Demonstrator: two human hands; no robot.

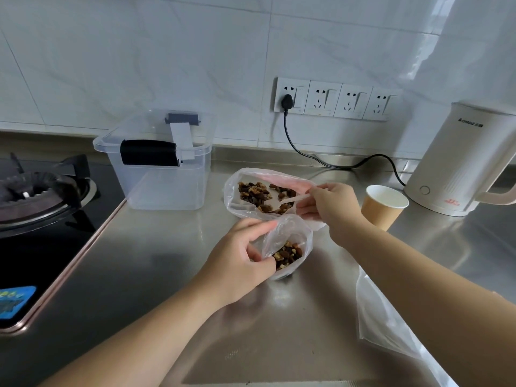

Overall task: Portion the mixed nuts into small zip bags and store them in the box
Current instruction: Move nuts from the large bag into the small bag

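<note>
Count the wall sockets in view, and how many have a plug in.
4, in a row on the tiled wall: first socket with the black plug in, second, third and fourth free.

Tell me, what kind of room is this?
Most likely a home kitchen: there is a gas stove burner set beside a steel countertop, and an electric kettle standing against the tiled wall.

Right edge cuts off the kettle (458, 160) handle.
</note>
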